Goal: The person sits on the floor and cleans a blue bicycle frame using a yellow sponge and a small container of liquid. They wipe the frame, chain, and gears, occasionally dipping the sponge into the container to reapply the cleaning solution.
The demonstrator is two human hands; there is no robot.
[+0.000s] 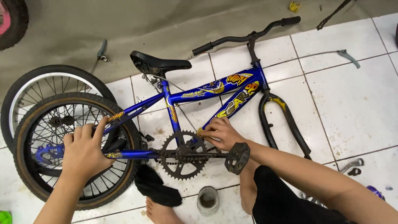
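The blue bicycle frame (199, 93) lies lengthwise between the hands: left hand (85, 151) grasps the rear tyre (124, 182), right hand (219, 133) pinches near the chainring (183, 154).

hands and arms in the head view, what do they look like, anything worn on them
Both are bare. The left hand and its forearm show no glove, sleeve, watch or ring. The right hand is also ungloved, and its arm is uncovered along the whole visible length to the frame edge. No bands, straps or markings show on either arm. The only clothing in view is black shorts by the knee.
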